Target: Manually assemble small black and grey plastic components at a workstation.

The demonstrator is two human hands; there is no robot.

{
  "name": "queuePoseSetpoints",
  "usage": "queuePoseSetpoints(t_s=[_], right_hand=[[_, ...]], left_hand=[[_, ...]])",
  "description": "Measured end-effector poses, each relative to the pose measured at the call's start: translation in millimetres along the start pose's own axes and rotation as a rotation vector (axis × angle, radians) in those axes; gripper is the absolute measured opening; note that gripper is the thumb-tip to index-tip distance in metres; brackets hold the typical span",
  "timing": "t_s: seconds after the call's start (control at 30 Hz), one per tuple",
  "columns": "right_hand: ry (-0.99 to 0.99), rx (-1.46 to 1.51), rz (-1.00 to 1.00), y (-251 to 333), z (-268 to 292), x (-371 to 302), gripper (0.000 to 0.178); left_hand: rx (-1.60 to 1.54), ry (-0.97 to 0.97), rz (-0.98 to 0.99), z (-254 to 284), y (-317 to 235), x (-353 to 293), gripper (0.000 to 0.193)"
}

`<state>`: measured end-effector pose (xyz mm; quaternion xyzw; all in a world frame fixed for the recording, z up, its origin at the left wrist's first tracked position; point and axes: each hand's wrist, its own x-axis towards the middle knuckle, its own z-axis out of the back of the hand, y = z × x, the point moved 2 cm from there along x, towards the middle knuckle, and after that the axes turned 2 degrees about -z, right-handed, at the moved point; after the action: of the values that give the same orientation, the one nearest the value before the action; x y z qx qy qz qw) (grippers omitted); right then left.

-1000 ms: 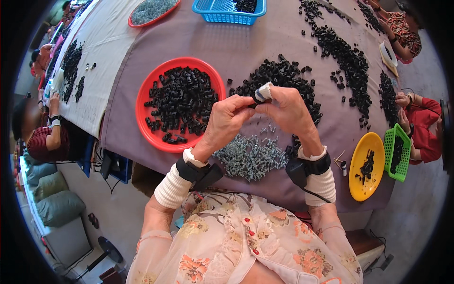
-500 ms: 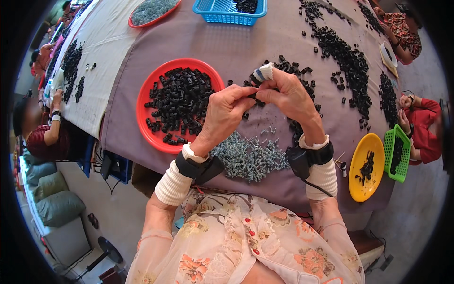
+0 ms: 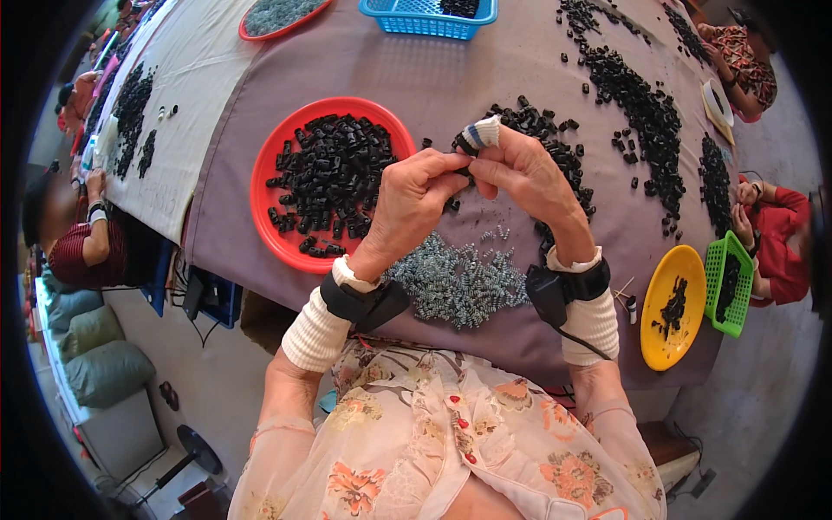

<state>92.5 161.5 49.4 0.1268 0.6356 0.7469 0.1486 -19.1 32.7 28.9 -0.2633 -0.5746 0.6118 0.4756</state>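
My left hand (image 3: pixel 414 195) and my right hand (image 3: pixel 526 173) meet above the table, thumbs and fingertips pinched together. Between them sits a small black plastic part (image 3: pixel 465 172), mostly hidden by the fingers. A white knitted sleeve with a dark stripe (image 3: pixel 482 133) wraps one finger of my right hand. Left of my hands stands a red plate (image 3: pixel 263 206) heaped with small black cylindrical parts (image 3: pixel 334 173). Below the hands, close to my body, lies a pile of small metal springs (image 3: pixel 459 284). More loose black parts (image 3: pixel 563 160) lie beside and beyond my right hand.
A yellow plate (image 3: pixel 685 334) with black bits and a green basket (image 3: pixel 737 322) stand at the right edge. At the back are a blue basket (image 3: pixel 425 24) and a red-rimmed tray of pale pieces (image 3: pixel 282 16). Other people work around the table. A long trail of black parts (image 3: pixel 637 113) runs rightward.
Both hands stay together in nearly the same place. My right thumb has shifted slightly down, away from the left fingertips. The whole view has moved a little.
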Motion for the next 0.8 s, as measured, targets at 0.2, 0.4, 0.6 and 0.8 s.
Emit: queuePoseSetpoints(t_s=[0.2,0.4,0.6,0.8], right_hand=[[0.030,0.036,-0.061,1.9,-1.0,-1.3,0.018],[-0.014,0.038,-0.066,1.7,-4.7,-1.2,0.018],[-0.048,-0.032,-0.023,-2.7,-5.0,-1.5,0.018],[-0.101,-0.020,-0.044,2.9,-7.5,-4.8,0.012]], left_hand=[[0.012,-0.007,0.001,-1.5,0.8,-1.1,0.022],[-0.003,-0.095,-0.069,-3.4,2.2,-0.5,0.020],[-0.077,-0.106,0.002,-4.7,3.5,-1.6,0.020],[0.176,-0.022,-0.080,-1.9,-5.5,-2.1,0.021]])
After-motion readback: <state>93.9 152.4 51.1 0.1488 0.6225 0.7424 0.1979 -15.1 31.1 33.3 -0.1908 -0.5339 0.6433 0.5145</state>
